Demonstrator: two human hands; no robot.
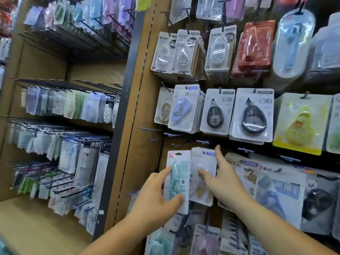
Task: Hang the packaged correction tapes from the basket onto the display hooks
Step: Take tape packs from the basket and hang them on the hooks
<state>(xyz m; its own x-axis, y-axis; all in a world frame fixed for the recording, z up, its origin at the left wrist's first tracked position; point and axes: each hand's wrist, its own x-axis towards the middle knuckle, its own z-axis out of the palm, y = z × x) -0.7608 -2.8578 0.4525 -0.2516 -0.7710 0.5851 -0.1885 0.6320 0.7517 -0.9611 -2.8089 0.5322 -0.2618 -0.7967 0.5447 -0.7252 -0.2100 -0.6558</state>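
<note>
1. I am viewing both hands in the lower centre of the frame, raised to a brown display panel (145, 107).
2. The left hand (158, 196) is gripping a teal pack (181, 181). Its forefinger and thumb are lying on the pack's front, and the pack is standing upright against the panel.
3. The right hand (226, 183) is touching a white pack (202, 194), which is sitting just right of the teal pack, edge to edge. The thumb is pressing on its front and the forefinger is pointing straight up along its right edge. The other fingers are hidden, so I cannot tell whether this hand is pinching the pack.
4. Bare hooks (150, 128) are jutting out above both packs at mid-frame.
5. Two black teardrop packs (253, 115) are hanging above, right of centre.
</note>
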